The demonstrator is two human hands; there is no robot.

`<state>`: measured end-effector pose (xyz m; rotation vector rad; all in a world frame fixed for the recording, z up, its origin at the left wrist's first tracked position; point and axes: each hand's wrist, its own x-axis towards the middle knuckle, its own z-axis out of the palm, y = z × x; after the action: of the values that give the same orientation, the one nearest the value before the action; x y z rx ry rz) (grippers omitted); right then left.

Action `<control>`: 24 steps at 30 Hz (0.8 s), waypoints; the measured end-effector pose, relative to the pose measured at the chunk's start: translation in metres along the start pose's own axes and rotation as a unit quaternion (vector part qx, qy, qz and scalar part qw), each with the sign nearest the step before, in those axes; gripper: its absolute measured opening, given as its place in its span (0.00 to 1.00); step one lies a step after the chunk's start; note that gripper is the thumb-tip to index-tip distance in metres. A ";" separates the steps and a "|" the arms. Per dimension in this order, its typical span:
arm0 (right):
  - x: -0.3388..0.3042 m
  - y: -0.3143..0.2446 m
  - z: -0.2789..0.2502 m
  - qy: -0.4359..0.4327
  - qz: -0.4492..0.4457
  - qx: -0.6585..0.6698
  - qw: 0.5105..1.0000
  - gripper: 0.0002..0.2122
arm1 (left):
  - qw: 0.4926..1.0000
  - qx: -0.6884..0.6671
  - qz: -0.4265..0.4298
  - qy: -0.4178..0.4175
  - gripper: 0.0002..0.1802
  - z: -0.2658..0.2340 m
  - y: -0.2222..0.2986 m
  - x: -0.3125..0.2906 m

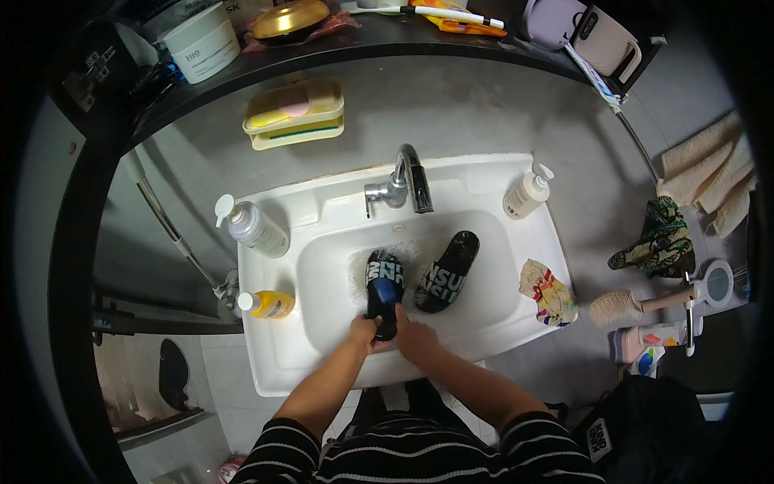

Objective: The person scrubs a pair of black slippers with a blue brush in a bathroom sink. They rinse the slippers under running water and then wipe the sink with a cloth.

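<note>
Two black slide slippers with pale lettering across their straps are in the white sink basin (492, 310). My left hand (366, 332) is closed round the heel end of the left slipper (384, 278). At that heel's right edge, my right hand (417, 339) has its fingers curled and its thumb side against the sole. Its fingertips are partly hidden. A blue patch shows below the strap; I cannot tell what it is. White splashes or suds surround this slipper's front. To its right the other slipper (448, 273) lies tilted in the basin, untouched.
A chrome faucet (413, 181) rises behind the basin. On the rim stand a clear pump bottle (258, 230), a yellow bottle (272, 305), a white pump bottle (527, 195) and a crumpled patterned cloth (548, 294). A hairbrush (621, 307) juts out at right; a dark shelf (387, 50) spans the back.
</note>
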<state>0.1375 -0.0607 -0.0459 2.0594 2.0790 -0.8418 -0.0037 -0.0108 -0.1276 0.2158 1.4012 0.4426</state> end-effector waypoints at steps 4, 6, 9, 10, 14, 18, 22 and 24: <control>-0.051 0.020 -0.030 -0.095 -0.015 -0.073 0.993 0.24 | 0.954 0.229 0.149 0.127 0.21 -0.032 0.004 0.037; -0.052 0.035 -0.047 -0.084 -0.011 -0.068 0.994 0.25 | 0.850 0.409 0.261 0.206 0.25 -0.024 0.029 0.018; -0.056 0.025 -0.059 -0.106 -0.006 -0.045 0.993 0.22 | 0.711 0.593 0.318 0.207 0.35 -0.007 0.041 -0.002; -0.059 0.024 -0.061 -0.100 -0.010 -0.051 0.994 0.21 | 0.638 0.675 0.321 0.185 0.35 0.010 0.030 -0.008; -0.075 0.029 -0.062 -0.068 -0.001 -0.064 0.996 0.20 | 0.533 0.777 0.321 0.090 0.37 0.019 0.051 0.000; -0.071 0.037 -0.064 -0.067 0.060 -0.055 0.994 0.20 | 0.456 0.812 0.330 0.153 0.39 0.023 0.060 0.029; -0.070 0.056 -0.043 0.014 0.066 -0.078 0.995 0.19 | 0.471 0.780 0.404 0.076 0.39 0.025 0.073 0.037; -0.068 0.056 -0.038 0.020 0.069 -0.081 0.994 0.19 | 0.569 0.731 0.366 0.092 0.39 0.029 0.090 0.026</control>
<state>0.2076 -0.1080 -0.0013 2.1183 1.9269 -0.5976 0.0118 0.0844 -0.1098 2.2448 1.5039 -0.2028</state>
